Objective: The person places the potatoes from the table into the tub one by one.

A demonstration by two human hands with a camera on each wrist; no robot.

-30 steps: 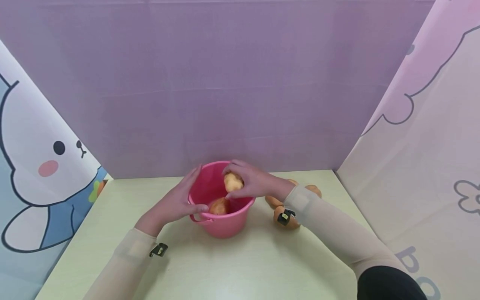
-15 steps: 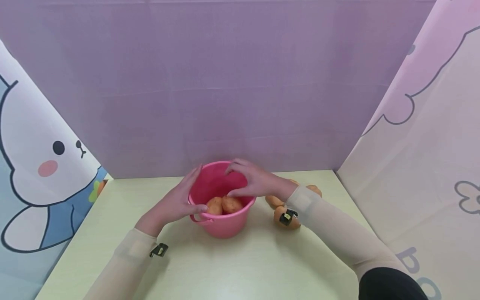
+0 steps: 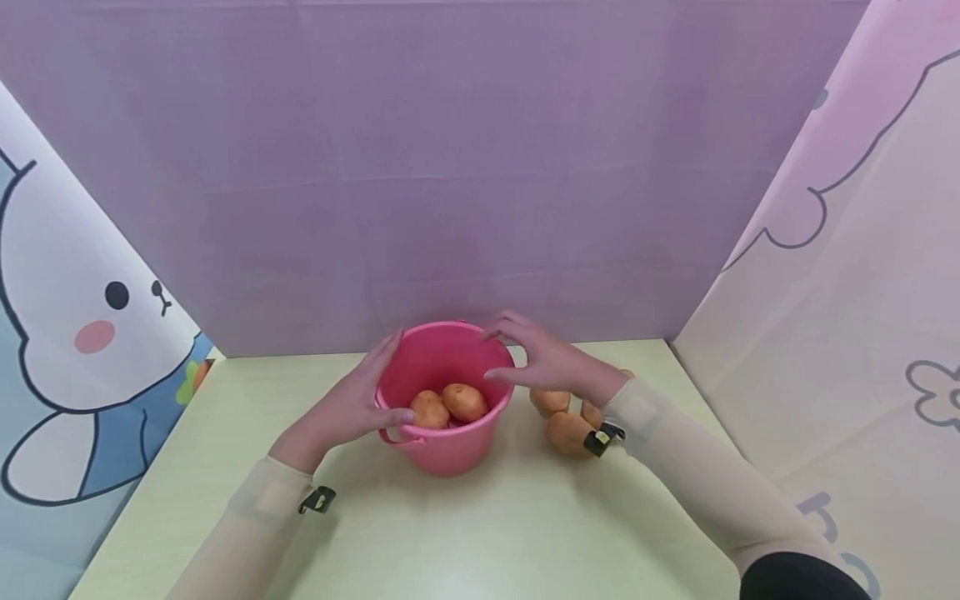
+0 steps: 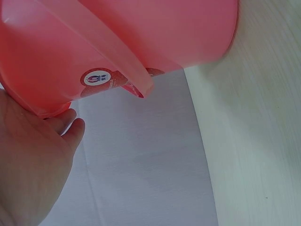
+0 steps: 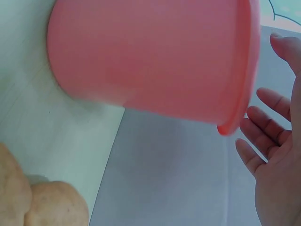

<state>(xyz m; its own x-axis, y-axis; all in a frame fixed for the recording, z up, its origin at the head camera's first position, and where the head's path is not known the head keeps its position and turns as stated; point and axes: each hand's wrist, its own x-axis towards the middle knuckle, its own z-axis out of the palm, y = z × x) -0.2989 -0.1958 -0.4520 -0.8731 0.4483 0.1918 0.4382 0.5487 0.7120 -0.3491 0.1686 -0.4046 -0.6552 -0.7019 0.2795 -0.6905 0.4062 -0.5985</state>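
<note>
A pink bucket (image 3: 450, 454) stands upright on the table, and two potatoes, one to the left (image 3: 430, 411) and one to the right (image 3: 464, 403), show inside it. My left hand (image 3: 348, 404) holds the bucket's left rim, with the thumb at the front edge and the fingers round the far side. In the left wrist view the bucket's handle (image 4: 108, 42) hangs against its wall. Over the bucket's right rim is my right hand (image 3: 551, 362), its fingers spread and nothing in them. The right wrist view shows those fingertips (image 5: 247, 123) near the rim.
Several loose potatoes (image 3: 568, 434) lie on the pale table (image 3: 450, 542) right of the bucket, partly hidden under the right forearm. A purple panel (image 3: 480, 183) stands close behind the bucket. Printed panels (image 3: 862, 333) flank the table.
My right hand let go of a potato inside the bucket, then moved right and out to the rim. The left hand has kept its place on the bucket.
</note>
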